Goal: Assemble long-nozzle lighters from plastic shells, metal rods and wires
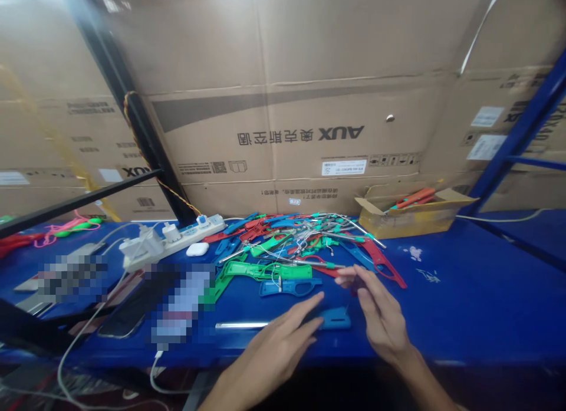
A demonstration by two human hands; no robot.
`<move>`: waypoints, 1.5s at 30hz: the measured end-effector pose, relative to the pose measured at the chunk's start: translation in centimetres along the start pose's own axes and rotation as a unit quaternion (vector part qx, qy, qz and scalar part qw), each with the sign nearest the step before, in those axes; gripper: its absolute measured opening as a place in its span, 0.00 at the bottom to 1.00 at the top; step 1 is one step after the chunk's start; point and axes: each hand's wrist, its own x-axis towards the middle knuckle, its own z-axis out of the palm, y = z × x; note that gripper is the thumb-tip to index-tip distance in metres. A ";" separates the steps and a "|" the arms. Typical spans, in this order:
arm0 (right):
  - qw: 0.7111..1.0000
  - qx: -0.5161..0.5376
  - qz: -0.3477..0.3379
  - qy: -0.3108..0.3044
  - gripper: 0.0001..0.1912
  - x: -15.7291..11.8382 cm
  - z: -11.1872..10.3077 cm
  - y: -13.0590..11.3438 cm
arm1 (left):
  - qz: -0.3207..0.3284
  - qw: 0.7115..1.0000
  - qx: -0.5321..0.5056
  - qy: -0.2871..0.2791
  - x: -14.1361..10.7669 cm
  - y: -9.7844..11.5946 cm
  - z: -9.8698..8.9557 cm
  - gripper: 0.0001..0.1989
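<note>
A blue lighter body (336, 318) with a long silver tube (241, 325) lies near the table's front edge. My left hand (283, 340) is over its middle, fingers against the blue part. To the right, my right hand (380, 311) has its thumb and fingers bent toward each other near a small dark red thing, too blurred to make out. Behind my hands lie a blue casing half (287, 287), green casing halves (269, 271), a red casing (384, 263) and a pile of coloured shells, metal tubes and thin wires.
An open cardboard box (407, 219) with red casings stands at the back right. A white power strip (177, 237), a white earphone case (197, 249), phones and cables occupy the left side. Cardboard sheets (283, 104) and metal posts rise behind the blue table (477, 305).
</note>
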 end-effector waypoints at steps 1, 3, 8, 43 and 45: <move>1.000 0.005 0.011 -0.004 0.29 -0.1 0.1 0.0 | 0.004 1.000 0.000 0.004 0.1 0.0 0.0 0.19; 1.000 0.014 0.025 0.001 0.30 -0.2 0.2 0.2 | 0.018 1.000 0.005 0.006 0.5 0.2 -0.1 0.20; 1.000 0.009 -0.003 0.024 0.28 0.0 0.1 0.5 | 0.033 0.999 0.026 0.013 0.9 0.7 -0.5 0.24; 0.998 -0.067 -0.006 0.021 0.22 -0.1 -0.4 0.1 | 0.037 0.998 0.040 0.014 0.7 0.7 -0.5 0.20; 0.997 -0.071 0.002 0.024 0.24 -0.4 -0.2 0.2 | 0.036 0.998 0.039 0.011 0.7 0.7 -0.5 0.20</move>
